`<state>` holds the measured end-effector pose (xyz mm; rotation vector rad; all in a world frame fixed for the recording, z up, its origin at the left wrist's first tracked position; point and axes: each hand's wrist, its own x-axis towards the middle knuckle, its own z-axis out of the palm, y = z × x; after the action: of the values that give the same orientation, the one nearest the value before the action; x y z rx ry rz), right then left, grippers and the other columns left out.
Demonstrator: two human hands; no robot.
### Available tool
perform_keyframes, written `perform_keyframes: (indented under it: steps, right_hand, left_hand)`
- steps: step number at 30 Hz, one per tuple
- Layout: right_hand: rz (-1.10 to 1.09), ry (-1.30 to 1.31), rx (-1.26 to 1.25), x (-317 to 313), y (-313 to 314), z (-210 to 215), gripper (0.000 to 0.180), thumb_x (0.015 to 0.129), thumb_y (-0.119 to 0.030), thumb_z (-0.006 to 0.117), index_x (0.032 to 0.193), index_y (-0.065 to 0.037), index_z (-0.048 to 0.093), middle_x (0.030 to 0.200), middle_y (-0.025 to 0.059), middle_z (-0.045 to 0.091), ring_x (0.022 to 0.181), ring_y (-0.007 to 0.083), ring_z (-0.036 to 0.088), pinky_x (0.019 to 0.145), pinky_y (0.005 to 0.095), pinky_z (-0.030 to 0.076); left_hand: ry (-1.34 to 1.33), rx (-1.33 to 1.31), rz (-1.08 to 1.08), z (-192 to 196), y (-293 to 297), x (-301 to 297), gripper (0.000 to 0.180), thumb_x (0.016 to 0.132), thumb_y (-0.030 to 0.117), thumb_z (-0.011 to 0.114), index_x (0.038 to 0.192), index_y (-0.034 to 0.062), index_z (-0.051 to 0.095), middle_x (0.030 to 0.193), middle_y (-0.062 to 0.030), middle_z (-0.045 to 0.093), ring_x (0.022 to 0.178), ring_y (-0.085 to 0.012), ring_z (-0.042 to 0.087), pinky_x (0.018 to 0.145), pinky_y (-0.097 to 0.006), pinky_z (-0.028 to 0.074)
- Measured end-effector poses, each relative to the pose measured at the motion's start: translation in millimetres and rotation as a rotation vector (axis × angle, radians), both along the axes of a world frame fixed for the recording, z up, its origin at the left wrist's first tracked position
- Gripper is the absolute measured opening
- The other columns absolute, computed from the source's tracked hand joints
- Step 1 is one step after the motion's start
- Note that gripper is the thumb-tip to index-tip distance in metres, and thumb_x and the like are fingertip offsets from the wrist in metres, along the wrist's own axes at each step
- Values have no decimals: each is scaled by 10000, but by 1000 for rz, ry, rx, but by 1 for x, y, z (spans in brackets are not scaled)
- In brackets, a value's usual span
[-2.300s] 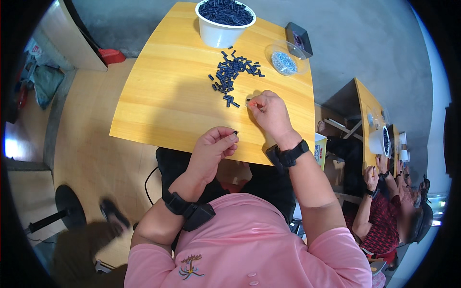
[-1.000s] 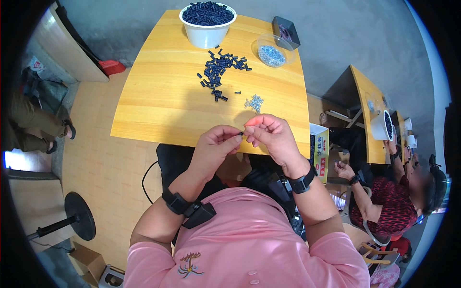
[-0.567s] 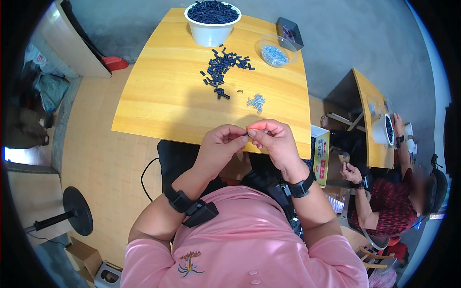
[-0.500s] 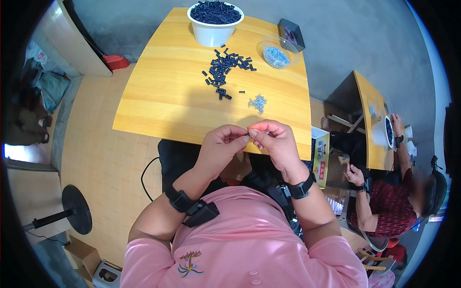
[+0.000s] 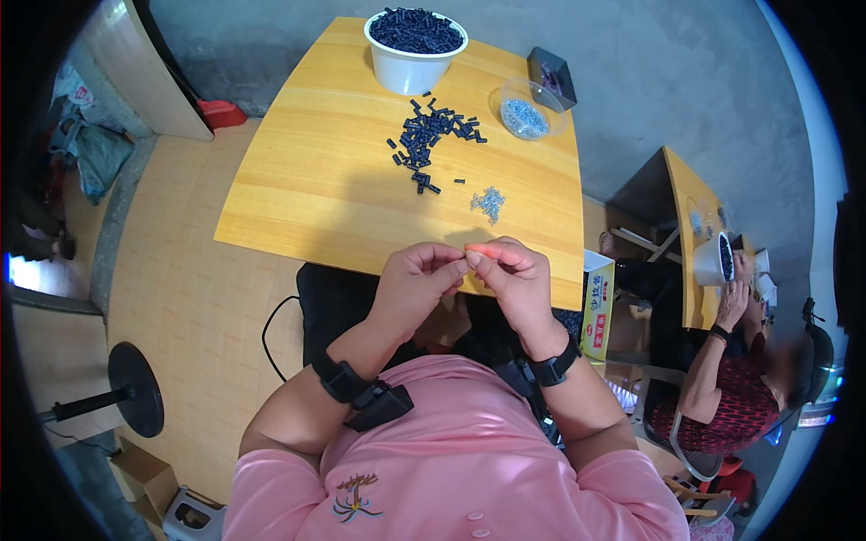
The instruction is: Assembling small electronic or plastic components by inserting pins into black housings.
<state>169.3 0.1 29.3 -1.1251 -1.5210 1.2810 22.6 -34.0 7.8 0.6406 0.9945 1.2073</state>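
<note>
My left hand (image 5: 417, 287) and right hand (image 5: 512, 281) pinch something tiny between fingertips; a slack pinch could drop it off the tabletop (image 5: 307, 180) edge.

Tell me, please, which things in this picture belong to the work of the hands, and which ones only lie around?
Belonging to the work:
left hand and right hand, fingertips meeting above the table edge
pile of small black pieces
small heap of silver pieces
white bowl of black pieces
clear dish of silver pieces

Only lying around:
dark box
red object on the floor
round black stand base
</note>
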Motion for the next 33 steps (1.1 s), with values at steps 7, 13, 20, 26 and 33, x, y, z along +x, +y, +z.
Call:
perform_keyframes:
  steps: [7, 13, 20, 26, 33]
  right_hand:
    - [162, -178, 222, 8, 1, -3, 310, 735, 26, 661, 1038, -23, 622, 857, 47, 575, 739, 111, 534, 631, 209, 419]
    - [128, -470, 569, -5, 0, -5, 378, 677, 28, 663, 1039, -33, 573, 903, 141, 565, 831, 298, 560, 706, 343, 472]
    - [102, -513, 625, -6, 0, -5, 354, 666, 18, 664, 1008, -28, 582, 914, 156, 570, 853, 323, 562, 727, 365, 480]
    - [112, -549, 684, -4, -1, -5, 349, 667, 0, 664, 1008, -31, 593, 923, 152, 572, 862, 324, 565, 738, 367, 484]
    - [130, -562, 712, -2, 1, -1, 335, 664, -13, 667, 991, -30, 594, 890, 144, 563, 829, 323, 559, 708, 375, 479]
  left_hand:
    - [-120, -42, -9, -2, 3, -2, 163, 831, 147, 651, 933, 26, 610, 809, -26, 619, 712, -80, 578, 649, -205, 478]
    - [-265, -189, -44, -7, 6, -3, 116, 869, 133, 593, 932, 36, 601, 866, -44, 628, 795, -104, 602, 739, -229, 498]
    - [-267, -223, -53, -9, 2, -3, 140, 886, 161, 575, 944, 37, 602, 884, -34, 626, 811, -106, 601, 775, -247, 503]
    - [-207, -193, -49, -15, 0, -2, 173, 873, 167, 596, 949, 18, 640, 890, -47, 638, 813, -116, 609, 767, -255, 510]
    - [-227, -174, 17, -11, -3, 4, 178, 853, 165, 625, 924, 6, 664, 812, -31, 636, 699, -78, 568, 649, -195, 461]
